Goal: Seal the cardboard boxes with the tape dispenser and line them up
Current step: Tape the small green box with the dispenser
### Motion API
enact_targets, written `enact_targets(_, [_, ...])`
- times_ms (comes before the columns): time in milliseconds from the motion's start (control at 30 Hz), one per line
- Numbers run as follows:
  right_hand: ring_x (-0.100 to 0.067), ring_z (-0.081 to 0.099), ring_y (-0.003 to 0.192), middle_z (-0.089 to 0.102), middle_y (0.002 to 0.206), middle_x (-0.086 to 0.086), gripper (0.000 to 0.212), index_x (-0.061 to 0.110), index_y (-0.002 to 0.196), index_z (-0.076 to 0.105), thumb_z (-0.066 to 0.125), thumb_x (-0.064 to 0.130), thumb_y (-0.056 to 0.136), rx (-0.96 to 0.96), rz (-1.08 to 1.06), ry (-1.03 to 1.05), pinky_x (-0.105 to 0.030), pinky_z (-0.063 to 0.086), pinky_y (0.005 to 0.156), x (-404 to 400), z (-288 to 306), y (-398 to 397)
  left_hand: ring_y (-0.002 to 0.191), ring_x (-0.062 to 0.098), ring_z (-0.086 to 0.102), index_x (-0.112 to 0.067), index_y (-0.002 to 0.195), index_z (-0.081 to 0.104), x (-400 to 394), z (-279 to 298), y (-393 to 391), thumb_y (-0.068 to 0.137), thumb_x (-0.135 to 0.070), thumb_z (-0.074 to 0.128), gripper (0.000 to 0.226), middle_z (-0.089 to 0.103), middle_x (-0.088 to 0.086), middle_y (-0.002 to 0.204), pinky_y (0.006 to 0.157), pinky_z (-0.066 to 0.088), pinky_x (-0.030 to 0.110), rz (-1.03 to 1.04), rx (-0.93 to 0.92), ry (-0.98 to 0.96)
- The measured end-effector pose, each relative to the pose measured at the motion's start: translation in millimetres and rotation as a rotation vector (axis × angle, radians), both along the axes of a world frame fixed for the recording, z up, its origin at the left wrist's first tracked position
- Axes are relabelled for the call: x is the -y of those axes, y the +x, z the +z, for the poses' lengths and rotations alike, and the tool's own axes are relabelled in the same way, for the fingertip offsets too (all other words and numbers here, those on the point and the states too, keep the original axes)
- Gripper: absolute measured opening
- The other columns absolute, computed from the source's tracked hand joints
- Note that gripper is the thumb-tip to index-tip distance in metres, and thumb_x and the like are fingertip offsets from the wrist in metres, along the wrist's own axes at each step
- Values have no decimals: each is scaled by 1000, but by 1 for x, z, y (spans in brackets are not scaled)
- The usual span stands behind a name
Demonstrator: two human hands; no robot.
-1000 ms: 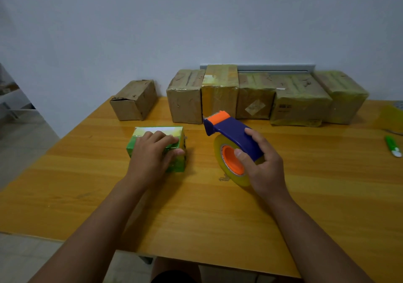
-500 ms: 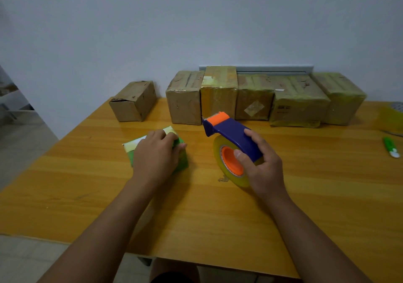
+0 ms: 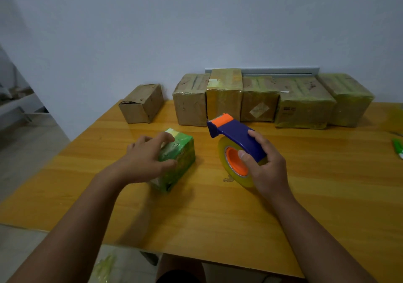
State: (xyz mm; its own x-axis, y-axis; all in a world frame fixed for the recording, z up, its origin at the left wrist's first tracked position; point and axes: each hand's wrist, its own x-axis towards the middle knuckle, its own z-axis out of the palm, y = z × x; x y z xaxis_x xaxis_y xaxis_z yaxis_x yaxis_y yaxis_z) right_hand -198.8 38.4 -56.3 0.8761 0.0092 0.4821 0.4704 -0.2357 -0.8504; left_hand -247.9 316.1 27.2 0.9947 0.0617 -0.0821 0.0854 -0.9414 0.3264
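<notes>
The wooden tabletop (image 3: 305, 191) carries everything. Along its far edge, against the wall, five taped cardboard boxes (image 3: 261, 99) stand side by side and touching — a sixth, plain brown box (image 3: 141, 103) sits apart to their left. Nearer the person, a small green box (image 3: 178, 158) wrapped in tape lies at an angle under the left hand (image 3: 146, 158), whose fingers curl over its top and side. Just right of it, the right hand (image 3: 268, 167) grips the blue handle of the tape dispenser (image 3: 235, 145), its yellowish roll touching the tabletop. A green marker (image 3: 398, 148) lies at the right edge.
</notes>
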Motion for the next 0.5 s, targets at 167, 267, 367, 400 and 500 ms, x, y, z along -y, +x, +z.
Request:
enact_targets(167, [-2, 53, 110, 52, 129, 5, 59, 35, 135, 50, 64, 48, 79, -7, -10, -9, -8, 45, 78, 0, 1, -1, 137, 12, 22, -55, 122, 48, -32, 5, -20, 84, -35, 73, 50, 21, -26, 149, 100, 47, 38, -125, -158, -309])
enact_targets(267, [-4, 54, 109, 53, 127, 9, 62, 37, 133, 50, 60, 58, 75, -13, -1, 1, -15, 48, 80, -1, 2, -2, 135, 11, 29, -58, 125, 44, -28, -2, -22, 82, -41, 67, 52, 26, -20, 148, 94, 48, 32, -159, -39, -187])
enact_targets(367, [-2, 56, 108, 54, 124, 19, 61, 36, 130, 54, 63, 55, 72, -46, 46, 65, -15, 50, 79, 1, 6, -4, 127, 15, 41, -49, 132, 45, -4, -18, -17, 77, -61, 61, 59, 36, -12, 142, 87, 48, 31, -78, 165, -32])
enact_targets(400, [-1, 57, 105, 55, 123, 19, 59, 35, 128, 56, 67, 51, 71, -63, 64, 101, -15, 50, 77, 2, 9, -5, 122, 15, 45, -43, 131, 48, 6, -24, -15, 76, -66, 58, 60, 41, -10, 139, 82, 49, 31, -42, 228, 25])
enact_targets(500, [0, 60, 97, 61, 115, 15, 46, 38, 116, 63, 71, 35, 71, -118, 112, 218, -18, 51, 75, 8, 19, -5, 121, 16, 47, -36, 131, 51, 29, -33, -8, 78, -73, 45, 65, 42, -6, 140, 81, 52, 31, -28, 309, 75])
